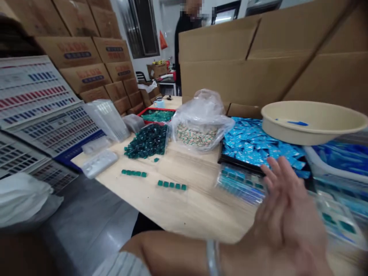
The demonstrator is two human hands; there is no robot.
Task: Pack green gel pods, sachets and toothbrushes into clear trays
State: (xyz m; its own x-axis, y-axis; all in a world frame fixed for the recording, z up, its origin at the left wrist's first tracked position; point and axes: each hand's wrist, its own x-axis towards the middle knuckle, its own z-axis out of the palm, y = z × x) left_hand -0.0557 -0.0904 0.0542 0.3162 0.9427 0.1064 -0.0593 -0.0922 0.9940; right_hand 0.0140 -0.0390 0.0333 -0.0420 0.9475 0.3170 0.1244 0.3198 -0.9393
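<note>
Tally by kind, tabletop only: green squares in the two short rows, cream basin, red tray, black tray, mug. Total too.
Green squares: 10 (2 rows of 5)
Cream basin: 1
Red tray: 1
Black tray: 1
Mug: 1
Total: 14

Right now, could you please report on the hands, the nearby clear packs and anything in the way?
Hands blurred, seemingly overlapping, grip unclear. Clear packs in front of the blue packets. Hands block part of that view.
</note>
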